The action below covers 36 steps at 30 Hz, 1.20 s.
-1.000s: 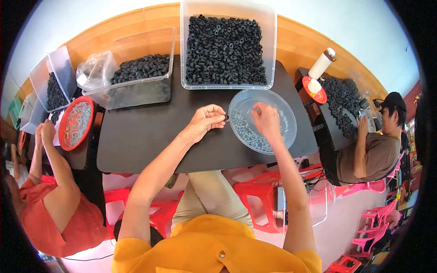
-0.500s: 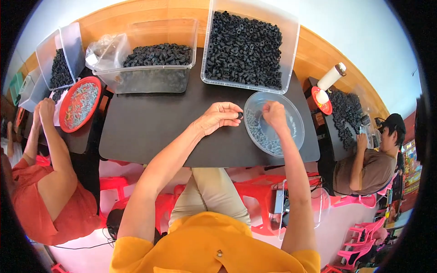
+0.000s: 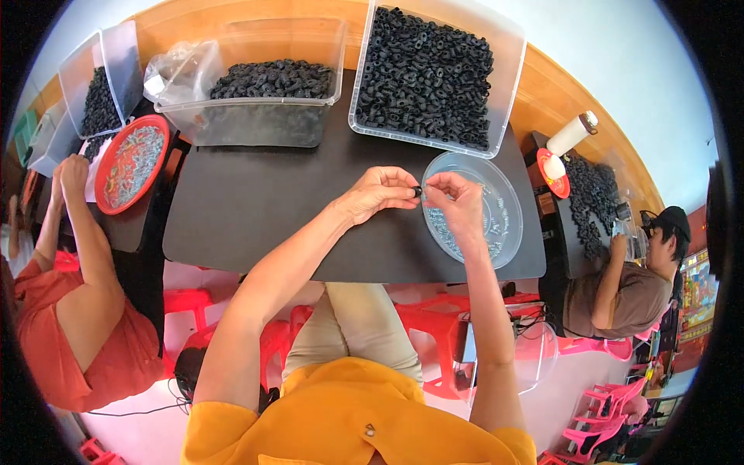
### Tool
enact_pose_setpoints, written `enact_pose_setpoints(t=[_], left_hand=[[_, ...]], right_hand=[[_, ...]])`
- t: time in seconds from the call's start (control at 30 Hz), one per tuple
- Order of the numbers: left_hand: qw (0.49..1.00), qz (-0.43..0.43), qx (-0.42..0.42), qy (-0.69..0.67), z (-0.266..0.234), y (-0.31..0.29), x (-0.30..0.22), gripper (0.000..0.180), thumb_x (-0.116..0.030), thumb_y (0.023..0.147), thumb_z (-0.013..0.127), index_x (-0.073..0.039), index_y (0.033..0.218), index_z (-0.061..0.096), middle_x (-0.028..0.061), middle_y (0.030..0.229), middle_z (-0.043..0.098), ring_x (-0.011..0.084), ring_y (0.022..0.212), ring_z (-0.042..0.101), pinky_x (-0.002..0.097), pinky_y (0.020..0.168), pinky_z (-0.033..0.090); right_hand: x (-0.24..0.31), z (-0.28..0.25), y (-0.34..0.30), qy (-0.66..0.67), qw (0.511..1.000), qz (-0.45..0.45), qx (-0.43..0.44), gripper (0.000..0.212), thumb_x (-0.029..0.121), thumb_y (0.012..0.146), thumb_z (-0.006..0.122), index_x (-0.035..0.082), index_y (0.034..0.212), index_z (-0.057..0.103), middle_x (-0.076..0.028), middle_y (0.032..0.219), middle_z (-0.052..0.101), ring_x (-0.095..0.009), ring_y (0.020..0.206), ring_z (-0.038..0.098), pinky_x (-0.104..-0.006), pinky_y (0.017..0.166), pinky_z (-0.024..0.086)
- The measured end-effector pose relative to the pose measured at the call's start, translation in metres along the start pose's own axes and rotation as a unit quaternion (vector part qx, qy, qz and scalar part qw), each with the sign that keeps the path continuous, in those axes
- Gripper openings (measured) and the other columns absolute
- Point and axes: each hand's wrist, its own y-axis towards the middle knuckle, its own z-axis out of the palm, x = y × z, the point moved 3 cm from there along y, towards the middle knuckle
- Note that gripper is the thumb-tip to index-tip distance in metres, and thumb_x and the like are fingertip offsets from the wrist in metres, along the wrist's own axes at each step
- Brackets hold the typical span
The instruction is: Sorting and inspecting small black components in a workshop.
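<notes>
Between the thumb and fingers of my left hand [image 3: 380, 191] is a small black part [image 3: 418, 191], short and rounded. My right hand [image 3: 457, 203] pinches its fingertips together right beside that part, over the left rim of a round clear tub [image 3: 508, 203]. Whatever the right fingers hold is too small to make out. Many small silvery metal pieces, perhaps screws, lie in the tub. Behind it stands a large clear bin [image 3: 504, 101] heaped with short black tubular parts [image 3: 426, 81].
A second clear bin [image 3: 263, 128] at the back left holds black parts and a plastic bag [image 3: 182, 74]. Co-workers sit left and right. The left one's table bears a red tray [image 3: 160, 128] of metal pieces; the right one's has a pale bottle [image 3: 570, 135] and black parts [image 3: 590, 205].
My right hand has come from over the round tub up and left to the black part in my left hand. The view has shifted slightly.
</notes>
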Motion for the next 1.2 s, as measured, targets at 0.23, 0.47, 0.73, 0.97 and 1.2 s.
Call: enact_pose_setpoints(t=[0.23, 0.47, 0.73, 0.97, 1.2], left_hand=[[1.000, 0.013, -0.010, 0.012, -0.001, 0.001, 0.001, 0.016, -0.004, 0.080, 0.063, -0.002, 0.094, 0.058, 0.0077, 0.091, 0.063, 0.0169, 0.083, 0.064, 0.0301, 0.077, 0.054], [0.999, 0.028, -0.023, -0.008, 0.000, 0.000, 0.004, 0.015, -0.005, 0.081, 0.063, -0.001, 0.094, 0.058, 0.0089, 0.091, 0.062, 0.0176, 0.084, 0.063, 0.0298, 0.079, 0.053], [0.998, 0.036, -0.021, -0.055, -0.003, 0.000, 0.001, 0.012, -0.002, 0.081, 0.061, -0.001, 0.092, 0.058, 0.0085, 0.089, 0.063, 0.0182, 0.082, 0.064, 0.0283, 0.075, 0.055], [0.999, 0.000, -0.021, -0.046, -0.006, 0.001, -0.001, 0.015, -0.004, 0.081, 0.062, -0.002, 0.096, 0.057, 0.0089, 0.092, 0.061, 0.0187, 0.084, 0.063, 0.0300, 0.077, 0.054], [0.999, 0.010, 0.012, -0.032, 0.000, 0.007, 0.004, 0.018, -0.005, 0.081, 0.062, 0.000, 0.097, 0.057, 0.0093, 0.087, 0.061, 0.0174, 0.079, 0.063, 0.0311, 0.073, 0.055]], right_hand=[[0.004, 0.005, -0.001, -0.026, 0.998, -0.039, -0.029, 0.008, -0.002, 0.074, 0.062, -0.004, 0.082, 0.063, -0.007, 0.074, 0.063, -0.011, 0.064, 0.060, -0.0247, 0.057, 0.053], [0.015, 0.017, -0.016, -0.218, 0.948, -0.219, -0.071, 0.012, -0.003, 0.071, 0.062, -0.001, 0.083, 0.064, -0.012, 0.076, 0.059, -0.022, 0.062, 0.059, -0.0291, 0.054, 0.048], [0.027, -0.023, 0.028, -0.299, 0.913, -0.233, -0.150, 0.013, 0.002, 0.076, 0.060, 0.004, 0.088, 0.064, -0.011, 0.078, 0.058, -0.025, 0.070, 0.058, -0.0344, 0.061, 0.048], [0.003, -0.052, 0.135, -0.521, 0.810, -0.215, -0.163, 0.010, 0.007, 0.075, 0.059, 0.005, 0.084, 0.064, -0.010, 0.084, 0.058, -0.030, 0.083, 0.055, -0.0396, 0.073, 0.046], [-0.015, -0.046, 0.164, -0.585, 0.752, -0.291, -0.086, 0.018, -0.004, 0.069, 0.049, 0.002, 0.084, 0.058, -0.016, 0.086, 0.058, -0.034, 0.087, 0.056, -0.0425, 0.073, 0.047]])
